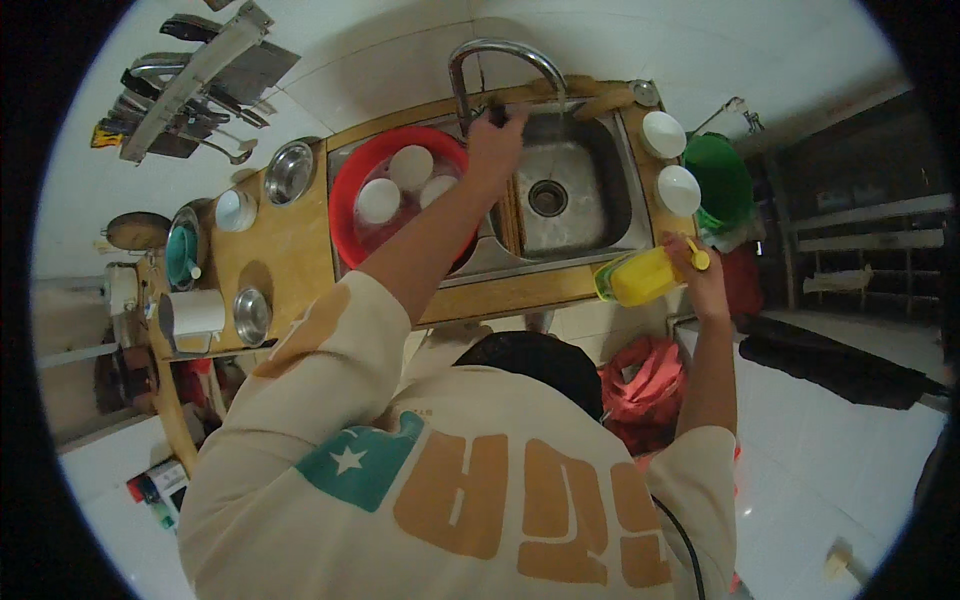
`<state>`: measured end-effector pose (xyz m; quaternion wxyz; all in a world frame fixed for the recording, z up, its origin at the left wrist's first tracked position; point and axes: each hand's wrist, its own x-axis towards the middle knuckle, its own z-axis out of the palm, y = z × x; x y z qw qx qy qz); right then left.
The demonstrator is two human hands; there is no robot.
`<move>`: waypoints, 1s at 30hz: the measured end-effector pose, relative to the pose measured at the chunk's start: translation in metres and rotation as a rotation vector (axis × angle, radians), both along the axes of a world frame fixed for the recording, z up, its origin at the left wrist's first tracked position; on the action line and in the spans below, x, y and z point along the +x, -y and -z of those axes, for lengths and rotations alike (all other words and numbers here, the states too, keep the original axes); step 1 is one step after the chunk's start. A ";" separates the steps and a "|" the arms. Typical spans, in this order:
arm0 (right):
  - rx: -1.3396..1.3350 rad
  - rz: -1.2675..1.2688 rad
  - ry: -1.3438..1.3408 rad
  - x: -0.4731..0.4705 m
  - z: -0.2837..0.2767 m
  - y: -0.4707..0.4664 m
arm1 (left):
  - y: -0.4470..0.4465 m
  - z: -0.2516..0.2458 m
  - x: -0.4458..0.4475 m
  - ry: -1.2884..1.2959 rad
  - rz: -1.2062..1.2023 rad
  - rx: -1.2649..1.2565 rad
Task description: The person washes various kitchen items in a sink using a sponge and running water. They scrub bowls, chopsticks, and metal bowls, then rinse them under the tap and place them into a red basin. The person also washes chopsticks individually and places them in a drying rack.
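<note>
My left hand (496,142) reaches over the red basin to the base of the chrome gooseneck faucet (510,46). Its blurred fingers close around a dark part there, which looks like the faucet handle (497,114). A thin stream of water falls from the spout into the steel sink bowl (577,217). In the red plastic basin (346,161), several white bowls (410,166) sit in soapy water. Off to the right, my right hand (694,270) grips a yellow dish-soap bottle (641,277) near its cap, tilted on its side over the counter's front edge.
Two white bowls (678,190) stand on the counter right of the sink, beside a green bin (718,180). Steel bowls (289,173), stacked white bowls (235,210) and a white pot (193,321) occupy the left counter (300,247). Knives hang on a wall rack (196,82).
</note>
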<state>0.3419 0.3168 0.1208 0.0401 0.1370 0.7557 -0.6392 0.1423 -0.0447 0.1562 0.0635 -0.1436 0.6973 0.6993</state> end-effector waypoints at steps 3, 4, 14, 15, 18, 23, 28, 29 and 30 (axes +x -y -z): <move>0.025 0.027 -0.169 0.001 -0.016 0.023 | -0.027 0.008 -0.009 0.208 0.267 0.135; 0.046 0.046 -0.260 -0.001 -0.015 0.025 | -0.035 0.020 -0.017 0.279 0.358 0.226; 0.087 0.736 -0.051 -0.028 -0.008 0.065 | -0.165 0.078 0.008 0.783 0.677 0.862; 0.123 0.764 -0.061 -0.029 -0.003 0.061 | -0.179 0.078 0.018 0.791 0.670 0.858; 0.248 0.792 -0.102 -0.033 0.027 0.051 | -0.207 0.086 0.032 0.766 0.674 0.885; 0.419 0.735 -0.038 -0.036 0.008 0.059 | -0.224 0.085 0.042 0.737 0.599 0.910; 0.433 0.764 -0.102 -0.037 0.024 0.049 | -0.237 0.083 0.051 0.719 0.671 1.117; 0.444 0.787 -0.105 -0.037 0.028 0.046 | -0.240 0.083 0.053 0.700 0.689 1.138; 0.431 0.780 -0.112 -0.037 0.029 0.046 | -0.241 0.084 0.054 0.711 0.689 1.168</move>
